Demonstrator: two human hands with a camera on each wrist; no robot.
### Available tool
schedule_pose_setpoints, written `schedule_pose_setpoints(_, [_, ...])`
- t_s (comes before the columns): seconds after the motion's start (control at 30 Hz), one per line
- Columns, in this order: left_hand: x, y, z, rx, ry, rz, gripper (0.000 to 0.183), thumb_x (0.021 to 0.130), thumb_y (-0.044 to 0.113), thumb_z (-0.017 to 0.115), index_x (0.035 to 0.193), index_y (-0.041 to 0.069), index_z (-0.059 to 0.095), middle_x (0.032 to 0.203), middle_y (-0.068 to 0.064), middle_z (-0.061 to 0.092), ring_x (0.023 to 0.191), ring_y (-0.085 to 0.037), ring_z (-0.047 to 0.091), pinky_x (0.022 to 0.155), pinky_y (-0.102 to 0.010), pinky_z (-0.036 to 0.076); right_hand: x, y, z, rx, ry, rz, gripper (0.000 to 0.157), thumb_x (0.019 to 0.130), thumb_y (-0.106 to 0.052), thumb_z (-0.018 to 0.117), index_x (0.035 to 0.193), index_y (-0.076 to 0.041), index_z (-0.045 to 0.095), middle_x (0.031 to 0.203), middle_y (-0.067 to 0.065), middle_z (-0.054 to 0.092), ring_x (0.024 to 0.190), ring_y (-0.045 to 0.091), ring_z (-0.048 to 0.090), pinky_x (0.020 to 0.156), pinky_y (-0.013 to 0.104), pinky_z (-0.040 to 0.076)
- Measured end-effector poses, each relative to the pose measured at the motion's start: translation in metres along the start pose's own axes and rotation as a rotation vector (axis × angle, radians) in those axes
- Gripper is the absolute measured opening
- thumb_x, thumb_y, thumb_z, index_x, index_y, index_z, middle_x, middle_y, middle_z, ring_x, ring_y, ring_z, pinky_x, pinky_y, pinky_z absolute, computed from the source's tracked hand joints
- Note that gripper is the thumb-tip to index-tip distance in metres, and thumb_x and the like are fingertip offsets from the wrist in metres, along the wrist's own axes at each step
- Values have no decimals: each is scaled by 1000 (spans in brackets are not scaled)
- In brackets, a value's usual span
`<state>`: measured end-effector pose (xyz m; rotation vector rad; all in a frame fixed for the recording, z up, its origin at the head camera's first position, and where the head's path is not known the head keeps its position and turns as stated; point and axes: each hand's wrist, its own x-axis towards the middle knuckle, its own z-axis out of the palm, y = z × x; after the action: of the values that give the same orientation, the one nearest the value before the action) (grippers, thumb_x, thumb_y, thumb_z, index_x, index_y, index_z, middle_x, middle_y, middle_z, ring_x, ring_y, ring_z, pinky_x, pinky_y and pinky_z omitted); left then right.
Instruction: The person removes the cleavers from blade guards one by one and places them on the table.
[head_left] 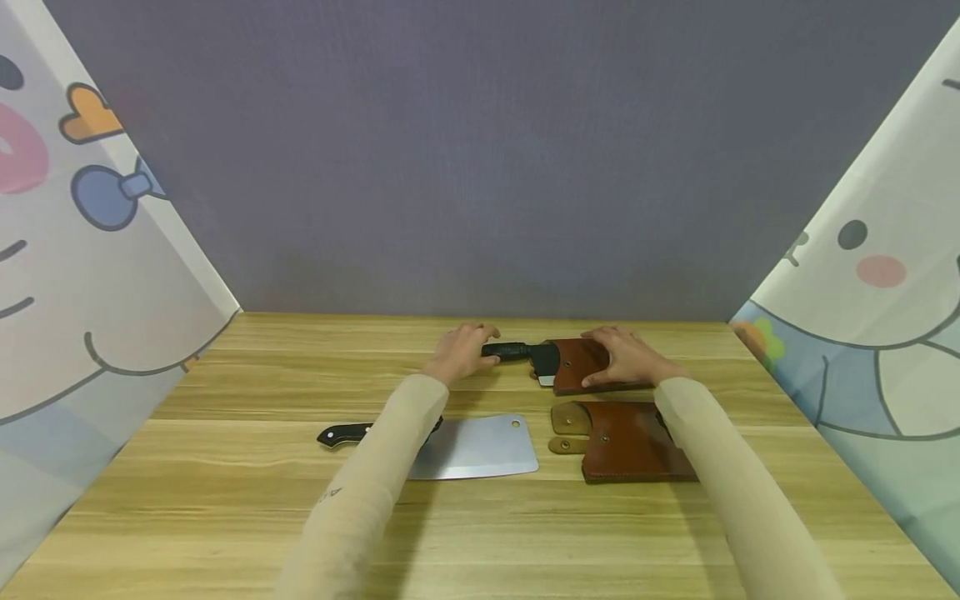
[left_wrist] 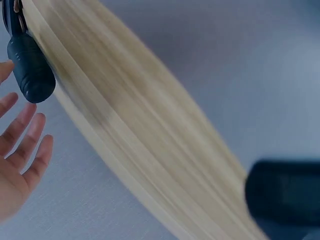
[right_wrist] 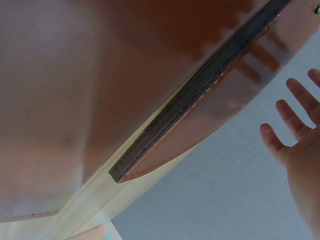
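At the back of the table lies a cleaver with a black handle [head_left: 510, 351], its blade mostly inside a reddish-brown leather sheath [head_left: 576, 358]. My left hand [head_left: 459, 352] is at the handle's butt end. In the left wrist view its fingers are spread and slightly bent beside the handle [left_wrist: 32, 70], not wrapped round it. My right hand [head_left: 626, 357] is over the right part of the sheath, thumb toward the near edge and fingers toward the far edge. The right wrist view shows its fingers [right_wrist: 295, 117] extended and spread beside the leather.
Nearer me, a bare cleaver [head_left: 483, 446] lies under my left forearm, its black handle [head_left: 343, 434] pointing left. A second brown leather sheath [head_left: 630, 446] with tan straps [head_left: 570, 418] lies partly under my right sleeve. A grey wall [head_left: 480, 167] rises behind the wooden table [head_left: 247, 500].
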<state>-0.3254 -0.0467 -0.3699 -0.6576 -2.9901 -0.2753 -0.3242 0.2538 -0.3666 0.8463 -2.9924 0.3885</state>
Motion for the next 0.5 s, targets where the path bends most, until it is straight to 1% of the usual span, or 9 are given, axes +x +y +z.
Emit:
schedule_pose_setpoints(0.13, [1, 1, 2, 3, -11, -13, 46, 85, 36, 64, 126, 19, 53, 126, -5, 55, 110, -25, 55, 88, -39, 48, 1, 2, 2, 8, -18, 13, 90, 64, -49, 77, 133, -3, 43, 135, 23, 43, 126, 45, 33, 97, 68, 23])
schedule_pose_setpoints(0.3, [2, 2, 4, 20, -12, -8, 46, 84, 36, 65, 125, 20, 54, 123, -5, 56, 108, -24, 56, 84, -38, 50, 3, 3, 6, 26, -33, 26, 90, 63, -51, 78, 133, -5, 44, 135, 22, 43, 125, 45, 34, 97, 68, 23])
schedule_pose_setpoints(0.5, [3, 3, 8, 24, -13, -7, 44, 84, 34, 64, 124, 21, 54, 120, -6, 57, 108, -25, 56, 85, -40, 50, 6, 8, 10, 8, -48, 16, 94, 61, -54, 77, 134, -5, 43, 136, 23, 41, 124, 45, 35, 97, 67, 25])
